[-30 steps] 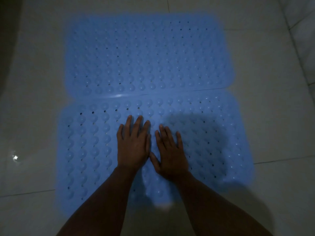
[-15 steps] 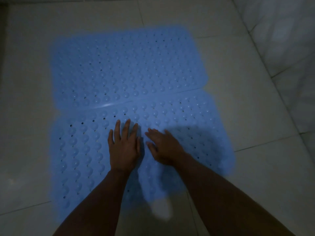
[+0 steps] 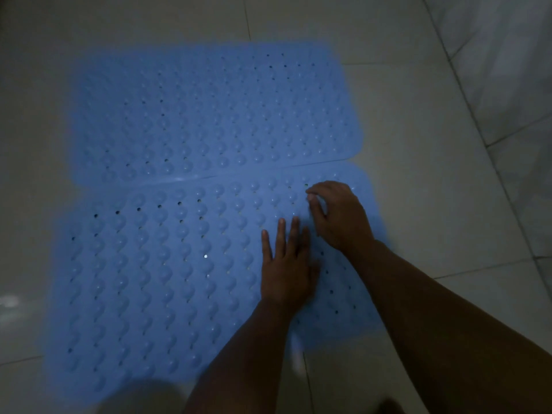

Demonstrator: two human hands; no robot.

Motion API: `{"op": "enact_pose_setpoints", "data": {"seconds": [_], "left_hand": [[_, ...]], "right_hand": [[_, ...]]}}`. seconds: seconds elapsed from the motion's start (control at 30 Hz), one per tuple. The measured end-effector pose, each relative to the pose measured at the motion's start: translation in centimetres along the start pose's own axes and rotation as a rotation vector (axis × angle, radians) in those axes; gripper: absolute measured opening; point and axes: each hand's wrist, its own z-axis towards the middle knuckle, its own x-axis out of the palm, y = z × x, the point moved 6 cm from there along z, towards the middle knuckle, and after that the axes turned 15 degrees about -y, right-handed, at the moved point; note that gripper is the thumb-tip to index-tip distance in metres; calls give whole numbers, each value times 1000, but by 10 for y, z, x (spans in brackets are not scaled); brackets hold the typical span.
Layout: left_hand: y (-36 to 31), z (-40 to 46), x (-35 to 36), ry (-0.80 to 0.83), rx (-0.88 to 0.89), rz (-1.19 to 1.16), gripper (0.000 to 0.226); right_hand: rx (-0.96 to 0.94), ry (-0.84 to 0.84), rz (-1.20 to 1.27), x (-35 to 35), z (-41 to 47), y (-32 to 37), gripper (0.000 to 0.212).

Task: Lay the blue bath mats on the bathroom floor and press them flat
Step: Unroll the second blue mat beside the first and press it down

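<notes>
Two blue bath mats with raised bumps and small holes lie side by side on the pale tiled floor. The far mat (image 3: pixel 209 115) lies flat, its near edge meeting the near mat (image 3: pixel 155 279). My left hand (image 3: pixel 285 270) rests palm down on the right half of the near mat, fingers straight and together. My right hand (image 3: pixel 337 216) is just beyond it near the mat's far right corner, fingers curled downward with the fingertips touching the mat surface. I cannot tell whether it pinches anything.
Pale floor tiles (image 3: pixel 418 144) with dark grout lines surround the mats. A tiled wall (image 3: pixel 507 70) rises along the right side. A rounded pale shape (image 3: pixel 143 395) shows at the bottom edge, in front of the near mat.
Both hands have shifted to the right across the near mat. My right hand went from lying flat to reaching farther with curled fingers. The view swung left.
</notes>
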Motion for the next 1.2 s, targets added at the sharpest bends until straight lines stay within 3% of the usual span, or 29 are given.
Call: {"op": "enact_pose_setpoints", "data": {"seconds": [0.13, 0.4, 0.57, 0.77, 0.93, 1.2], "left_hand": [[-1, -6, 19, -57, 7, -6, 87], [1, -3, 27, -41, 23, 24, 90], [1, -6, 24, 13, 34, 30, 94], [-1, 6, 1, 115, -6, -14, 73], [13, 8, -35, -128, -43, 6, 49], [18, 21, -31, -206, -60, 29, 48]], "right_hand": [[54, -54, 60, 17, 6, -15, 25], [132, -174, 68, 22, 2, -45, 19], [75, -56, -38, 10, -14, -45, 25], [-125, 81, -105, -3, -41, -31, 28], [-81, 255, -211, 24, -92, -37, 60], [-107, 109, -277, 46, -114, -48, 74]]}}
